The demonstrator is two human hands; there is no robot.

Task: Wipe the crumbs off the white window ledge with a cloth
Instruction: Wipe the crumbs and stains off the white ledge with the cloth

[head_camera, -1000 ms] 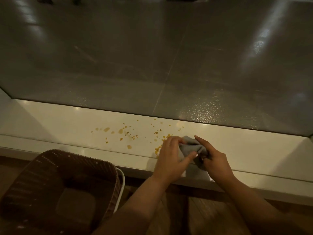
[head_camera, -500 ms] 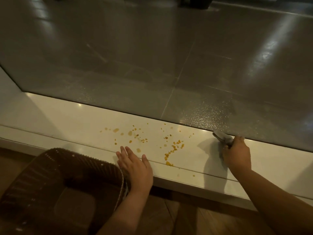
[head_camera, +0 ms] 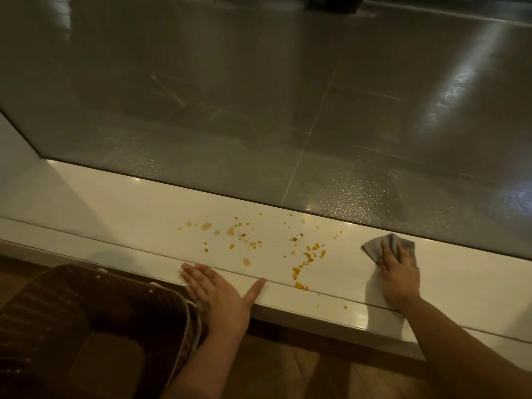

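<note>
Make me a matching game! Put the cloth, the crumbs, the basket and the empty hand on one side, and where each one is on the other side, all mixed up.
Things:
1. grey cloth
2. crumbs
3. brown basket
4. left hand

Places:
A. below the ledge, at the lower left
B. flat on the ledge's front edge, holding nothing
C. under the right hand, near the glass
D. scattered on the ledge between the two hands

Right pairs: 1-C, 2-D, 3-A, 4-B
</note>
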